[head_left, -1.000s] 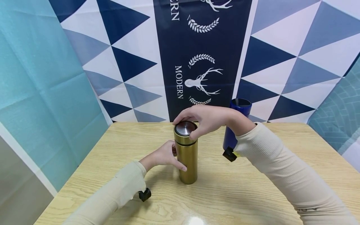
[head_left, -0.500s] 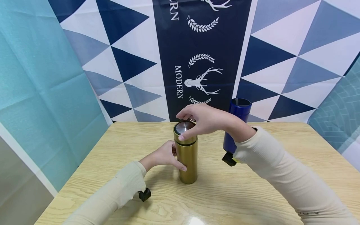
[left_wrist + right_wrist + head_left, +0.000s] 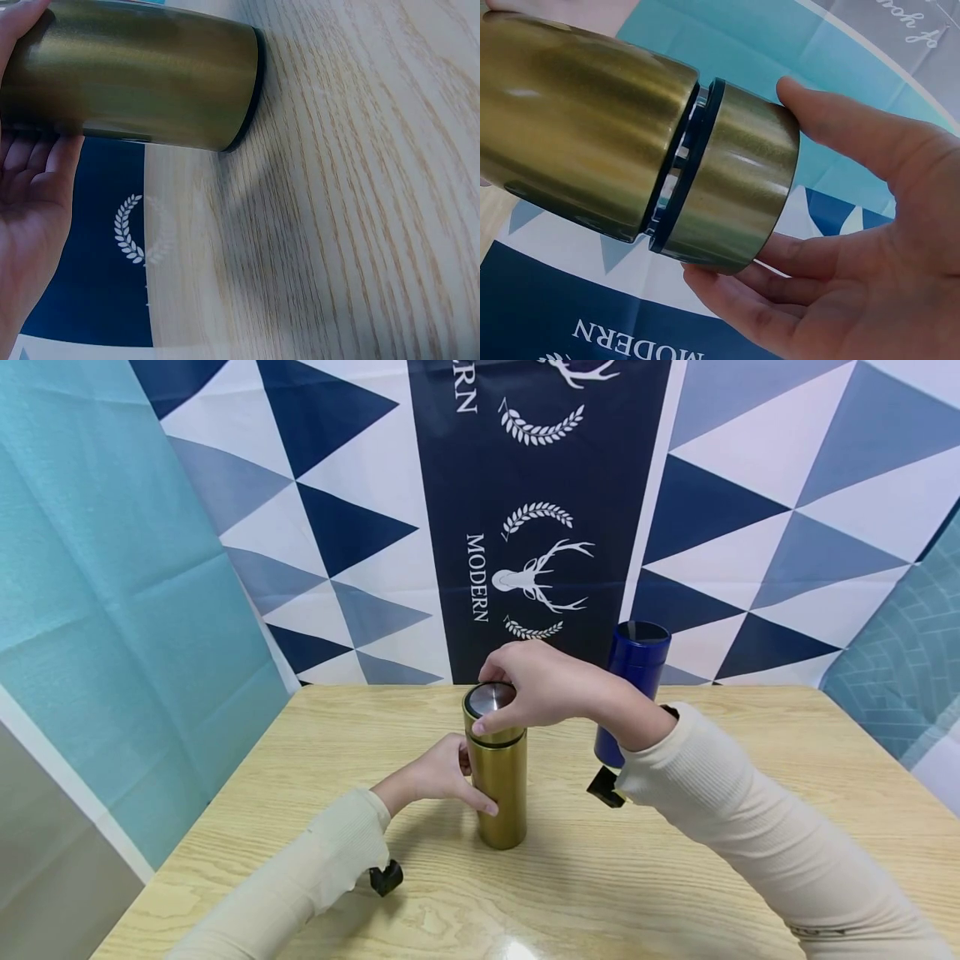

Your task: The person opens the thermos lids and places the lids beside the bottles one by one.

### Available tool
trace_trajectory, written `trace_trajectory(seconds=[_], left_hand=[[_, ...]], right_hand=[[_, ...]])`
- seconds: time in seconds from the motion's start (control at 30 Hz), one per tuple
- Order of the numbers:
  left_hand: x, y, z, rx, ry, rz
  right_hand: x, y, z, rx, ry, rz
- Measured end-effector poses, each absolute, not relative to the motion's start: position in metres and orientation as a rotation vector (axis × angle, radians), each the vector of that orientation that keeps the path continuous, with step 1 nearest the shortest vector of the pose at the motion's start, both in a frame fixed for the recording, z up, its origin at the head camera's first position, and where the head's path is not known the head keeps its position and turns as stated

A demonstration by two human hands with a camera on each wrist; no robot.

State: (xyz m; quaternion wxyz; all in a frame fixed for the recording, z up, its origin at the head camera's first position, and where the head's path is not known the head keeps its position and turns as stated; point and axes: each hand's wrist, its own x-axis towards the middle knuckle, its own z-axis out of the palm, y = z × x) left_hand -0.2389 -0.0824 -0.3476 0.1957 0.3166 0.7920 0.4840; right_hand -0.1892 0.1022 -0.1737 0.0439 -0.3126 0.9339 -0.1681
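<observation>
Both L hand (image 3: 441, 774) + R hand (image 3: 551, 685) grip flask (image 3: 506, 789) well inside tbl edges (image 3: 375, 690).

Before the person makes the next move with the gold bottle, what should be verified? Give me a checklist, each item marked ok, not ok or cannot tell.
1. Gold bottle upright, base on the table: ok.
2. Left hand steadying the body: ok, thumb and fingers are around it.
3. Right hand on the lid: ok, thumb on one side, fingers on the other.
4. Lid flush with the body: not ok, a gap shows in the right wrist view.
5. Blue bottle apart from the gold one: ok, it stands behind the right forearm.
6. Gold bottle's contents: cannot tell, the inside is hidden.
</observation>
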Motion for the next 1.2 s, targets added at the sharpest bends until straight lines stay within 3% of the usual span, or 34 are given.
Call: trace_trajectory(seconds=[1.2], left_hand=[[-0.242,-0.085,-0.348,0.871,2.234,1.337]], right_hand=[[-0.206,0.111,-0.174,-1.202,2.639,-0.607]])
